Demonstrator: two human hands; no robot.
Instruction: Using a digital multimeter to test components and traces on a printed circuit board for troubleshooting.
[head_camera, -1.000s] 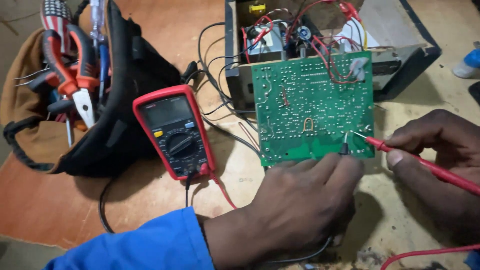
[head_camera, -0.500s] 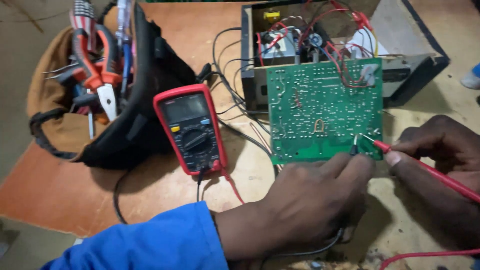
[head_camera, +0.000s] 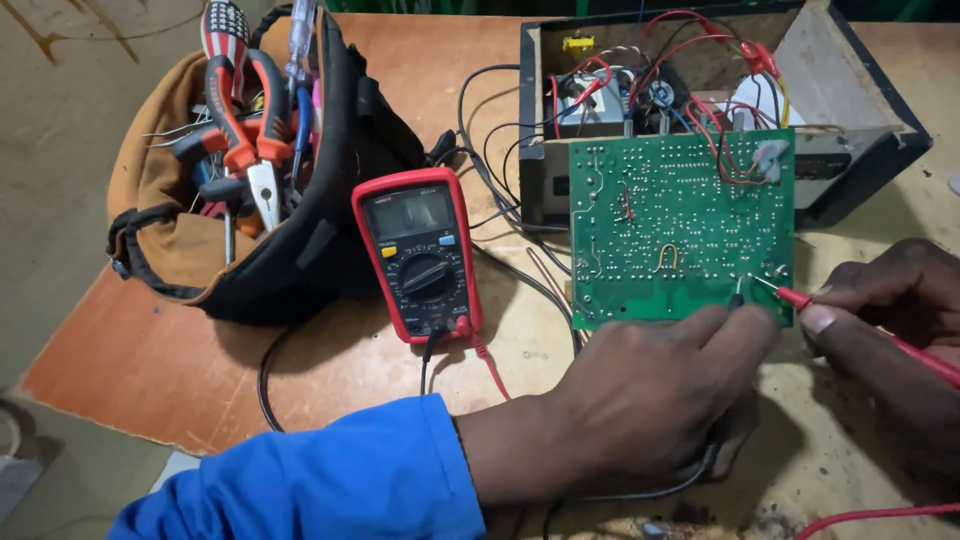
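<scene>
From the head view, my left hand (head_camera: 640, 400) pinches the black probe (head_camera: 737, 297) onto the green circuit board (head_camera: 680, 230)'s lower edge; my right hand (head_camera: 880, 310) grips the red probe (head_camera: 800, 297) beside it. Both tips should rest steady on their joints, apart.
</scene>
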